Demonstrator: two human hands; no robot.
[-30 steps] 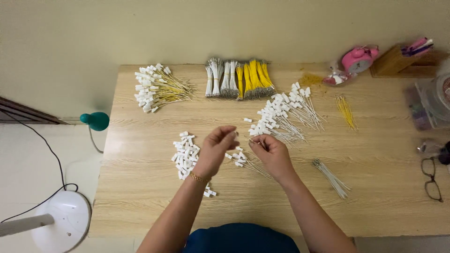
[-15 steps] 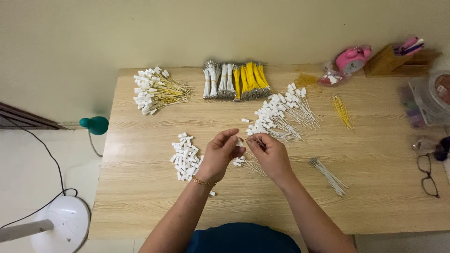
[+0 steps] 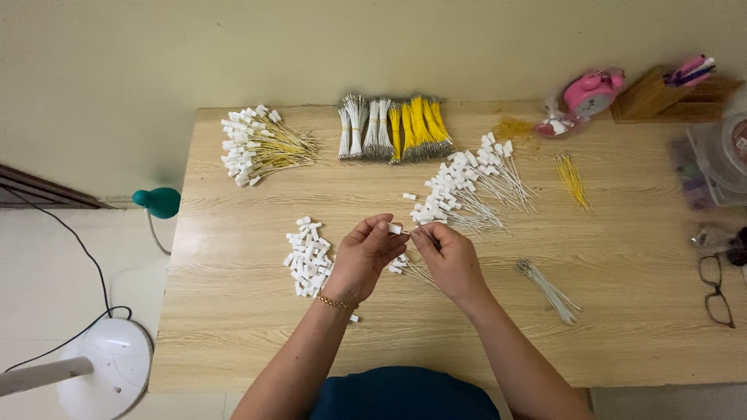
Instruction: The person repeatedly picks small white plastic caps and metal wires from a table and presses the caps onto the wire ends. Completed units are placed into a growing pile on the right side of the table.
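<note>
The left hand (image 3: 364,257) pinches a small white plastic connector (image 3: 396,229) between thumb and fingertips, and the right hand (image 3: 450,259) holds a thin wire (image 3: 427,234) in narrowly closed fingers, its tip just beside the connector. The two parts sit between the fingertips of both hands, above the wooden table (image 3: 233,327). The wire looks limp, so it could bend or miss the connector's opening if pushed off-axis. A loose pinch could drop the connector into the pile of loose white connectors (image 3: 309,255) just left of the left fingers, or among the finished white-tipped wires (image 3: 467,187) beyond the right fingers.
</note>
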